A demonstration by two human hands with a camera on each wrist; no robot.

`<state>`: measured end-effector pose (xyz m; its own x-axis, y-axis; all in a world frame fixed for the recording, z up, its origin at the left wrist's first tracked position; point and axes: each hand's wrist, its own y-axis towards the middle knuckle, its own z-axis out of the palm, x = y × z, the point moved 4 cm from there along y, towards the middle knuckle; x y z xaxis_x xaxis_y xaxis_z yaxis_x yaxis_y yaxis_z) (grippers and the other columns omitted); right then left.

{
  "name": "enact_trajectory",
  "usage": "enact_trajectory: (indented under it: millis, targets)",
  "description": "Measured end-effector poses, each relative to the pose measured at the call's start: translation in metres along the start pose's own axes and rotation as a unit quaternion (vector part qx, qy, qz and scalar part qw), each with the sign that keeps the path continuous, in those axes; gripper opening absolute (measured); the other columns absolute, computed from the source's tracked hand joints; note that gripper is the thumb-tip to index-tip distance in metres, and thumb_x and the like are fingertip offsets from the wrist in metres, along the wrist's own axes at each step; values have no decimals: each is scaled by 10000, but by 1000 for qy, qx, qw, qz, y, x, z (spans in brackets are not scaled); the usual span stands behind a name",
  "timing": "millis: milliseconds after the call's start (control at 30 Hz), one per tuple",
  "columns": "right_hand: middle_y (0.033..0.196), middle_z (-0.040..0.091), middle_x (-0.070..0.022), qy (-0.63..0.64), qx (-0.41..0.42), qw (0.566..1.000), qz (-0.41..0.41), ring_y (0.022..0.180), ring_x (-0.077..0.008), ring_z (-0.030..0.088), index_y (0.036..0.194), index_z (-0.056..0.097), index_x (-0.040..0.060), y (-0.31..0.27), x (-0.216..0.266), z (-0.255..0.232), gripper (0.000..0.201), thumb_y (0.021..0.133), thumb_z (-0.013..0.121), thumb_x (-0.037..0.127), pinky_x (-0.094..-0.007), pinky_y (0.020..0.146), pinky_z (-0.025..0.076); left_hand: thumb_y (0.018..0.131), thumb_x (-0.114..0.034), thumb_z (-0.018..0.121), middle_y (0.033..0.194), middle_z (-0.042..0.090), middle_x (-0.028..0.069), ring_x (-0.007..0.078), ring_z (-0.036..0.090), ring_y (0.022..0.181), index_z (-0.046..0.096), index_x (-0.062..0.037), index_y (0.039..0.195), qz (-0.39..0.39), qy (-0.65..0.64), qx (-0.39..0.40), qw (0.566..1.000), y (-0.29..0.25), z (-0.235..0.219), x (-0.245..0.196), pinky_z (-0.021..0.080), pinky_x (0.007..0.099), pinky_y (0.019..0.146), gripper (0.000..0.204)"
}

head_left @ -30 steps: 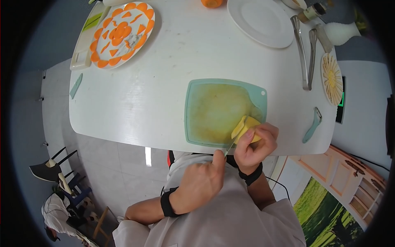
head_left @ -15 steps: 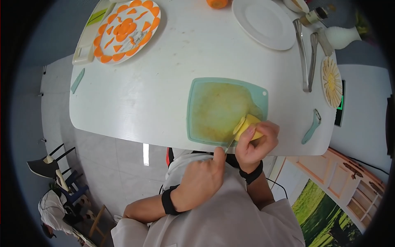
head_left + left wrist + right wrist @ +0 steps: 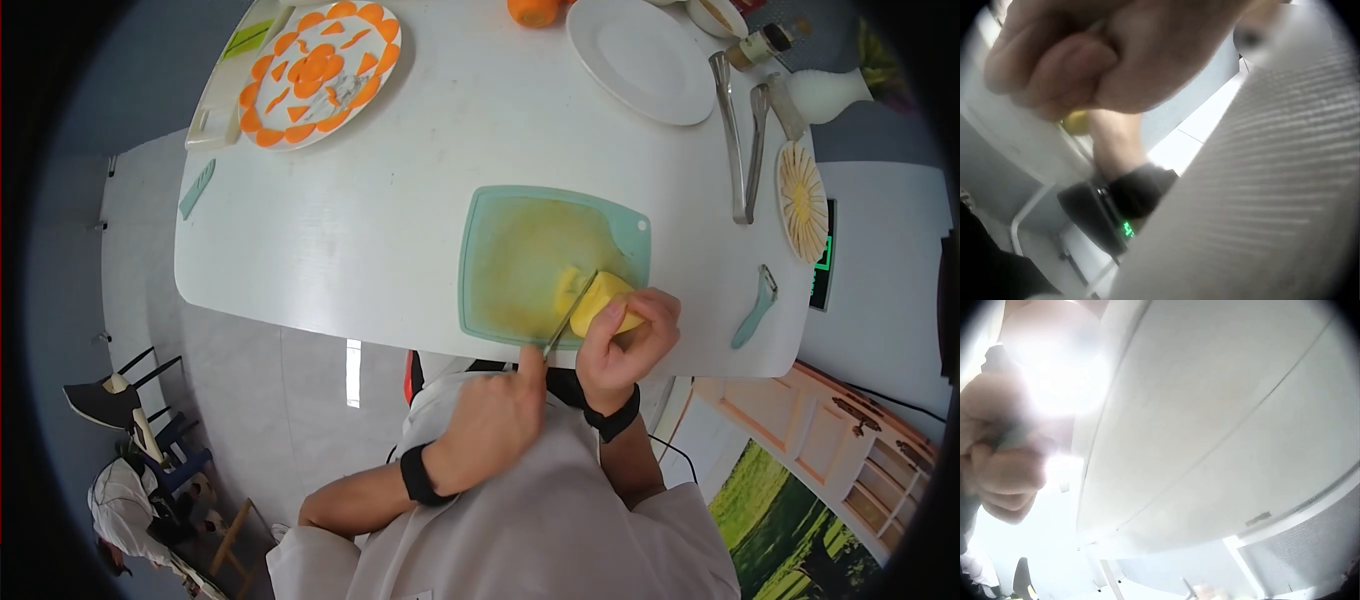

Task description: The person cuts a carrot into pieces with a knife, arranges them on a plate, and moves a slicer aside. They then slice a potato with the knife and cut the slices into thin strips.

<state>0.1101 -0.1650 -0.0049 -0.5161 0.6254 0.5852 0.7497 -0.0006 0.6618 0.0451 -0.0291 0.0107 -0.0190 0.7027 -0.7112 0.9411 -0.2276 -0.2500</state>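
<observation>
My left hand (image 3: pixel 490 430) grips a small knife (image 3: pixel 572 312), its index finger extended toward the blade. The blade stands along the cut face of a peeled yellow chunk of produce (image 3: pixel 605 302). My right hand (image 3: pixel 638 345) holds this chunk on the right front part of the teal cutting board (image 3: pixel 500 225). A blurred yellow slice (image 3: pixel 567 283) shows just left of the blade. The left wrist view has the curled left hand (image 3: pixel 1085 62) in front of the right hand, with a bit of yellow chunk (image 3: pixel 1076 123). In the right wrist view fingers curl round a teal handle (image 3: pixel 1015 436).
At the back left stands a plate (image 3: pixel 352 80) of orange slices; a teal blade cover (image 3: pixel 198 189) lies nearer. A white plate (image 3: pixel 640 65) and metal tongs (image 3: pixel 737 150) are at the back right. A peeler (image 3: pixel 757 312) and a small oval plate (image 3: pixel 803 240) lie right.
The yellow slice that leaned against the chunk has come away and shows left of the blade. The knife has shifted slightly up and right along the chunk's cut face, which the right hand still holds.
</observation>
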Motion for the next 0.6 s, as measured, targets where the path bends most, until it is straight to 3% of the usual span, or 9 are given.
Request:
enact_trajectory:
  millis: [267,367,467,600]
  targets:
    - [1154,549,-151,76,-64,991,90,1014,-255,547,1186,442,-24,-8,-14,-13,239,988,556,48,-372,902,454,984,-84,549,516,559,182,389,579,451,448,12,931,-12,18,-55,998,5,-14,8,456,478,438,149]
    - [1215,525,-184,-28,-15,994,102,1093,-309,532,1245,491,-18,-9,-15,-28,335,941,617,49,-412,968,445,989,-75,552,499,545,181,395,569,438,447,6,930,-15,16,-90,996,2,-20,10,447,484,429,145]
    - [1250,526,-194,-56,76,983,155,1115,-325,532,1324,500,-22,-11,-13,-36,507,880,717,91,-438,973,446,985,-63,559,483,530,174,398,561,432,452,0,926,-10,20,-111,994,-1,-29,7,443,482,426,137]
    - [1259,543,-196,-113,118,978,130,1104,-361,551,1362,509,-16,-9,4,-24,659,796,815,130,-460,971,451,983,-61,565,478,524,166,396,555,426,455,-6,909,4,35,-109,993,1,-30,12,426,478,415,144]
